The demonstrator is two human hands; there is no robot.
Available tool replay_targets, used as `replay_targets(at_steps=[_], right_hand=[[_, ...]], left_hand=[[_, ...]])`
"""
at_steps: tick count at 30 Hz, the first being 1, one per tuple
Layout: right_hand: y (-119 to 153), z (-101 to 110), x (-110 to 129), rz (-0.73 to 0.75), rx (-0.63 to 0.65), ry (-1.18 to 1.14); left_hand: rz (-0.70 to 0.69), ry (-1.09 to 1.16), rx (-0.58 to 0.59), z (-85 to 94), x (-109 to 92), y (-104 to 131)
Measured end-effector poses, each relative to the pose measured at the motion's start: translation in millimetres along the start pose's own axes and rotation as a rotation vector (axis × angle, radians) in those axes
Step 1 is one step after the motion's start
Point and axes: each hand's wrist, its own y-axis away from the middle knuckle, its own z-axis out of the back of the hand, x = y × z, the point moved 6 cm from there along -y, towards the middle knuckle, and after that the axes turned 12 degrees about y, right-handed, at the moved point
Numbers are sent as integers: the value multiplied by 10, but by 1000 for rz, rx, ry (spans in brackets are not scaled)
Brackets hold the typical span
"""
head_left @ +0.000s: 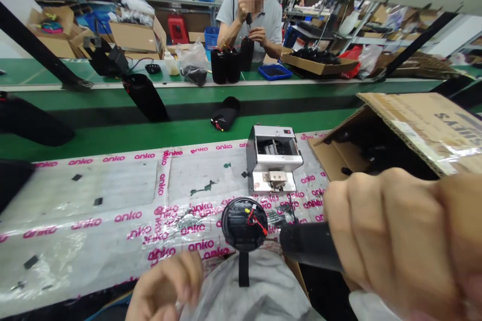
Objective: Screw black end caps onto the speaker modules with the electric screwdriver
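My right hand (399, 235) is closed round a black handle-like rod (311, 246) at the lower right, close to the camera. My left hand (165, 286) hangs at the lower middle with its fingers curled and slightly apart, holding nothing that I can see. Between the hands, a round black case (244, 224) with a black strap (244, 270) stands near my body. Red and yellow connectors with thin wires lie on its top. Beyond it, a small silver machine (276, 160) rests on the wrapped work surface (131, 200).
An open cardboard box (425, 135) with black items stands at the right. A black cylinder (226, 113) with wires lies on the green table (188, 133). Across the bench a person (222, 17) handles black parts, near a blue tray (275, 71).
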Motion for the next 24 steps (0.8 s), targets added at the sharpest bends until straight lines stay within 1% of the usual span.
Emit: replay_targets(at_steps=[1, 2, 3, 4, 5, 8, 9, 11, 14, 15, 17, 21, 24], right_hand=[[-14, -57, -20, 4, 24, -8], [-36, -104, -48, 5, 45, -18], [-65, -140, -76, 8, 64, -24], [-100, -167, -101, 12, 84, -25], [-139, -187, -122, 18, 103, -24], [-252, -224, -156, 42, 180, -11], [-281, -233, -162, 52, 216, -2], [-316, -261, -174, 77, 316, 19], [-315, -307, -185, 136, 478, 26], [-308, -314, -189, 149, 504, 21], [-294, -324, -195, 151, 514, 16], [-237, -401, -220, 73, 513, 24], [-196, -441, -283, 40, 517, 14]], left_hand=[[-54, -35, -181, 147, 11, -12], [-96, -91, -330, 239, 39, -26], [-122, -158, -437, 273, 81, -55], [-128, -232, -489, 254, 133, -109], [-119, -302, -477, 189, 192, -190], [-84, -462, -357, -51, 335, -455], [-77, -496, -326, -112, 364, -523], [-71, -532, -304, -184, 404, -607], [-80, -543, -328, -213, 456, -629], [-89, -541, -336, -214, 476, -622], [-130, -536, -341, -213, 515, -605], [-232, -513, -317, -196, 609, -581], [-270, -489, -308, -175, 677, -568]])
